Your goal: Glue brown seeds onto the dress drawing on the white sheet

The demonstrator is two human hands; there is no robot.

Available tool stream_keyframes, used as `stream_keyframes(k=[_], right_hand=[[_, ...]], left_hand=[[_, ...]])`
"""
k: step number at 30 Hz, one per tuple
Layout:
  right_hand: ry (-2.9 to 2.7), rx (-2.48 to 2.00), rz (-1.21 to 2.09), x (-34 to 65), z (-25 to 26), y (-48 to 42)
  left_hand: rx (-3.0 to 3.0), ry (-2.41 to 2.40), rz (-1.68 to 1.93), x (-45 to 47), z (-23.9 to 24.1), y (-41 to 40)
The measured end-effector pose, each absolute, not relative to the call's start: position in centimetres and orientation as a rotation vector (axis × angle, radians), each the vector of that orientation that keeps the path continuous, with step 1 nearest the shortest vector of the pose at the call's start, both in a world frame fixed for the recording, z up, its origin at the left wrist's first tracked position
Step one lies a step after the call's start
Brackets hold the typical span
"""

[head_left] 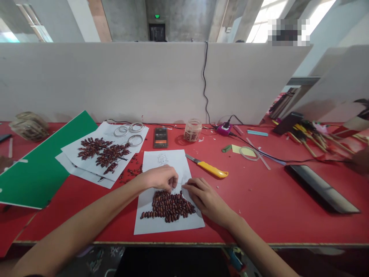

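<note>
A white sheet of paper (168, 161) lies on the red table (259, 200) in front of me, with a patch of dark brown seeds (170, 206) stuck on its lower half and a faint pencil drawing near its top. My left hand (160, 177) rests curled on the sheet just above the seeds, fingertips pinched together near the patch's top edge. My right hand (203, 196) lies on the sheet's right side, fingers bent and pressed toward the same spot. What the fingertips hold, if anything, is too small to see.
Left of the sheet lie finished seed pictures (103, 152), loose seeds, tape rings (128, 130) and a green board (43, 161). A yellow utility knife (209, 167), glass jar (192, 130), phone (160, 137), cable and black tablet (321, 187) lie right. A grey partition stands behind.
</note>
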State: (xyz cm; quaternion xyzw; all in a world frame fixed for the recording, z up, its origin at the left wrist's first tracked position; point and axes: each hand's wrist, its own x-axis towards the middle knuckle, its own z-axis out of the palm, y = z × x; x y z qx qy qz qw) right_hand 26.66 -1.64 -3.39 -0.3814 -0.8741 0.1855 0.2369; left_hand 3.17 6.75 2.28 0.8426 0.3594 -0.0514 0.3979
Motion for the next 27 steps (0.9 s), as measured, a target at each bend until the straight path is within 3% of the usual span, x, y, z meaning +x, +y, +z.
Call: stream_keyframes(k=[6, 12, 20, 27], right_hand=[[-2.416, -1.048, 0.469, 26.7, -3.3, -1.7], [-2.414, -1.059, 0.441, 26.6, -3.2, -1.8], [-2.389, -1.039, 0.471, 26.7, -3.5, -1.7], [-2.382, -1.053, 0.471, 26.8, -4.1, -1.5]], left_hand=[[2.204, 1.048, -0.026, 3.0, 2.4, 5.7], [2.454, 0.971, 0.317, 0.1, 1.7, 1.6], [2.806, 1.098, 0.338, -1.6, -3.3, -3.9], [2.891, 1.031, 0.411, -1.8, -4.0, -3.9]])
